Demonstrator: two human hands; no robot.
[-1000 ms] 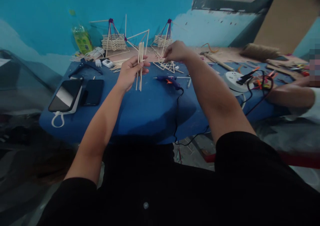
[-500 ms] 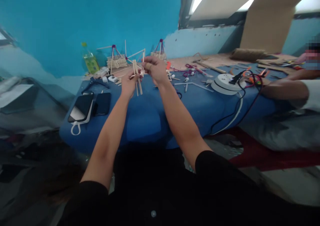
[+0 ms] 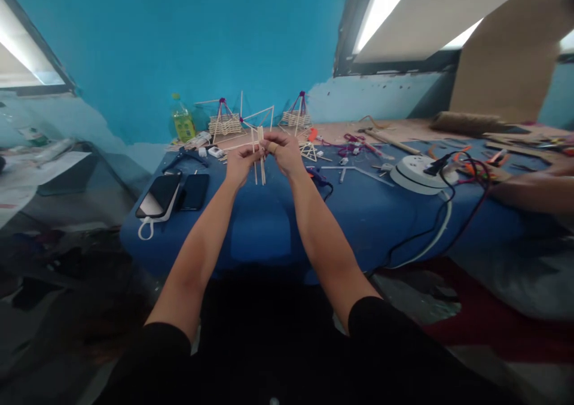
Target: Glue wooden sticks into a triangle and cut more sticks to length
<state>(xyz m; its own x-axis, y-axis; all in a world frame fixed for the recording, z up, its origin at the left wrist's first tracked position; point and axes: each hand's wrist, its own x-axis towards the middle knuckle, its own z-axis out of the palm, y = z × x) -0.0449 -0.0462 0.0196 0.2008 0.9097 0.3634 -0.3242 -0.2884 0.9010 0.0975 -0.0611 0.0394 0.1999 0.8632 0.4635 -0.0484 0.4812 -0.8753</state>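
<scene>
Sticks [image 3: 262, 174] thin, straight, pale, wood-looking, roughly upright above the counter [image 3: 264, 231]; left hand [image 3: 238, 164] fingers clamped on them, right hand [image 3: 286, 152] fingers pinched on them too; fingers cover the stick middles, exact count and grip hard to make out; counter blue, smooth-looking; beyond the fingers, two stacks [image 3: 226, 124] of crisscrossed sticks, purple at the peaks; right of the fingers, glue gun [image 3: 317, 176], blue, partly hidden by the right forearm; left of the fingers, two phones [image 3: 195, 191], flat, dark; behind those, bottle [image 3: 183, 124], clear, yellow-green; far right of the fingers, socket block [image 3: 415, 174], round, white; past it, another person's arm [image 3: 533, 186], blurred, cut off.
</scene>
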